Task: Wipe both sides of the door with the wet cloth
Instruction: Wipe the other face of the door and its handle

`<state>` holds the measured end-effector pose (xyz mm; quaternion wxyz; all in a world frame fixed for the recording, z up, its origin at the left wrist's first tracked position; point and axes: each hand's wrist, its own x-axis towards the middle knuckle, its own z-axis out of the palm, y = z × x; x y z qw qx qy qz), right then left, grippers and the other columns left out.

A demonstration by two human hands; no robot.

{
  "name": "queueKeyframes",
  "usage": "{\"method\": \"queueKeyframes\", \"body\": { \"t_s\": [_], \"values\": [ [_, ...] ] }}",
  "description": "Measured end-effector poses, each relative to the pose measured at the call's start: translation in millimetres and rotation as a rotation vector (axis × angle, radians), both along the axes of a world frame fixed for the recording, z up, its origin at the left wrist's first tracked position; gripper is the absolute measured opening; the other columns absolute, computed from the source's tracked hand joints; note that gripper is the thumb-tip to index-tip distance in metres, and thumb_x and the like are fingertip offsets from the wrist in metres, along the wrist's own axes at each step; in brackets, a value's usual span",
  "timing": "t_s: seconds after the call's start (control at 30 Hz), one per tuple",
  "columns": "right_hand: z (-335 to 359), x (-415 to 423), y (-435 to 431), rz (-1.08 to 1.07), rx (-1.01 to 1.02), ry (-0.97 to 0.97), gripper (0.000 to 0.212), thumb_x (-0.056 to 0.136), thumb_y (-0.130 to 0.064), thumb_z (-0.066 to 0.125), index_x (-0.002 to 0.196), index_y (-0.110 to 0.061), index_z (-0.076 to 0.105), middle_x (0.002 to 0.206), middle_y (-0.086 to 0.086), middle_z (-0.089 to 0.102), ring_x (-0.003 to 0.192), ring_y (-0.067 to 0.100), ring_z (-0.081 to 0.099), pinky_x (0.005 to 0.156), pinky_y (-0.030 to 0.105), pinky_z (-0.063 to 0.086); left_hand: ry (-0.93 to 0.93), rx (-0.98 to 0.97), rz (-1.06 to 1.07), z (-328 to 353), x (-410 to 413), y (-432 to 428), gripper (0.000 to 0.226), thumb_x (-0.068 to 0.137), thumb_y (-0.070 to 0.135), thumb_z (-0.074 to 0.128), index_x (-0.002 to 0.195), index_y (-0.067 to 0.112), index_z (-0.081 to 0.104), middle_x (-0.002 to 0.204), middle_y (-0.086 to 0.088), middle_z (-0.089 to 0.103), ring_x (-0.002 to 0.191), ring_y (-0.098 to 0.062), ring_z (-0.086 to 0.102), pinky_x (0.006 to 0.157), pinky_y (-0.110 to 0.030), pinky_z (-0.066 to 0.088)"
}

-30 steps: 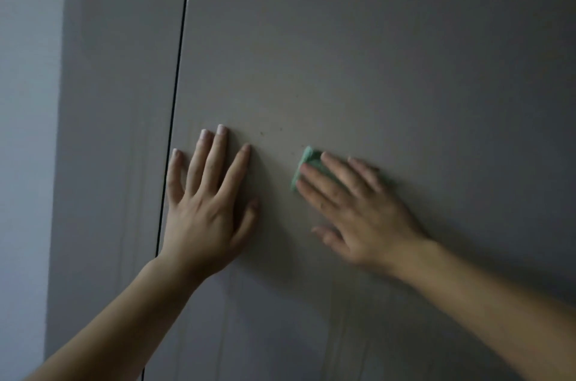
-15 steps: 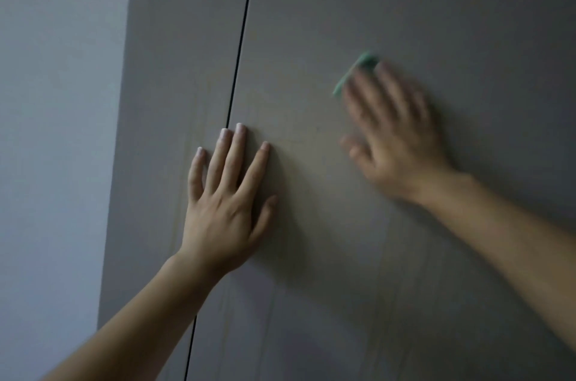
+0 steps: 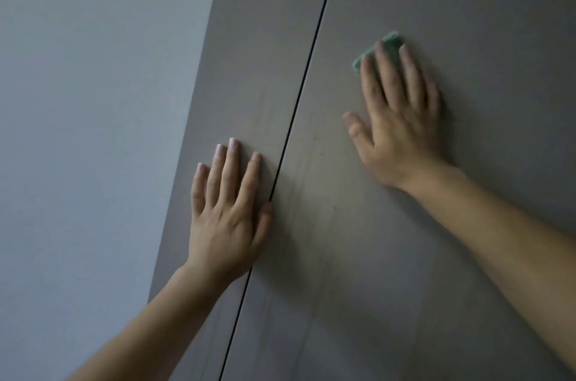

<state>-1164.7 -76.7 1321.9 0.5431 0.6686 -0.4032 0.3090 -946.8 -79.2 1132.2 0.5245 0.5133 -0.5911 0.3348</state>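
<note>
A grey-brown door (image 3: 467, 22) fills the right of the head view, bounded on its left by a thin dark gap. My right hand (image 3: 396, 119) lies flat on it with straight fingers, pressing a folded green cloth (image 3: 389, 44) against the surface. Only the cloth's upper edge shows past the fingertips. My left hand (image 3: 227, 209) rests flat, fingers spread, on the narrow panel (image 3: 249, 84) left of the gap, its thumb touching the gap. Faint streaks run down the door below both hands.
A pale blue-grey wall (image 3: 93, 131) takes up the left of the view, next to the narrow panel. The dark gap (image 3: 299, 100) runs slanted from top to bottom between panel and door.
My right hand has slid the green cloth up the door and now points more upright. My left hand has shifted left, from the door onto the narrow panel beyond the gap.
</note>
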Motion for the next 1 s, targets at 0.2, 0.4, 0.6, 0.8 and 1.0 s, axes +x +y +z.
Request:
{"method": "queueKeyframes", "body": {
  "t_s": [0.2, 0.4, 0.6, 0.8, 1.0],
  "values": [
    [-88.5, 13.9, -5.9, 0.076, 0.072, 0.636, 0.071, 0.1, -0.054, 0.039, 0.161, -0.018, 0.027, 0.169, 0.003, 0.018, 0.156, 0.029, 0.015, 0.125, 0.05, 0.018, 0.09, -0.001, -0.017, -27.5, 8.5, 0.4, 0.072, 0.098, 0.04, 0.042, 0.16, 0.006, 0.027, 0.17, -0.02, 0.012, 0.159, -0.034, 0.007, 0.127, -0.053, 0.012],
    [28.9, 75.3, -16.0, 0.08, 0.003, 0.347, 0.074, 0.098, -0.054, 0.031, 0.16, -0.015, 0.027, 0.169, 0.007, 0.019, 0.155, 0.032, 0.018, 0.123, 0.048, 0.012, 0.16, 0.04, -0.075, -40.4, 15.7, 1.0, 0.078, 0.099, 0.043, 0.043, 0.162, 0.004, 0.016, 0.171, -0.014, 0.006, 0.159, -0.029, 0.002, 0.129, -0.047, 0.007],
    [-51.5, 60.1, -16.4, 0.122, 0.05, 0.779, 0.071, 0.1, -0.055, 0.033, 0.16, -0.018, 0.03, 0.168, 0.006, 0.021, 0.155, 0.032, 0.019, 0.124, 0.05, 0.017, 0.198, 0.037, -0.095, -55.5, 12.0, 1.9, 0.077, 0.098, 0.039, 0.044, 0.161, 0.001, 0.018, 0.171, -0.015, 0.008, 0.159, -0.03, 0.005, 0.128, -0.051, 0.013],
    [15.9, 98.5, -21.2, 0.103, 0.022, 0.738, 0.07, 0.1, -0.055, 0.027, 0.159, -0.018, 0.031, 0.168, 0.005, 0.023, 0.154, 0.03, 0.021, 0.123, 0.042, 0.011, 0.201, 0.06, -0.077, -70.8, 9.0, 1.1, 0.078, 0.099, 0.04, 0.041, 0.162, 0.003, 0.014, 0.171, -0.014, 0.005, 0.159, -0.03, 0.003, 0.128, -0.05, 0.01],
    [-35.8, 91.0, -20.1, 0.103, 0.041, 0.926, 0.073, 0.099, -0.058, 0.03, 0.16, -0.017, 0.03, 0.169, 0.007, 0.019, 0.156, 0.032, 0.016, 0.125, 0.051, 0.016, 0.262, 0.038, -0.08, -81.1, 0.1, 0.0, 0.078, 0.097, 0.037, 0.044, 0.16, 0.001, 0.018, 0.171, -0.016, 0.009, 0.159, -0.031, 0.005, 0.128, -0.049, 0.009]
  ]
}}
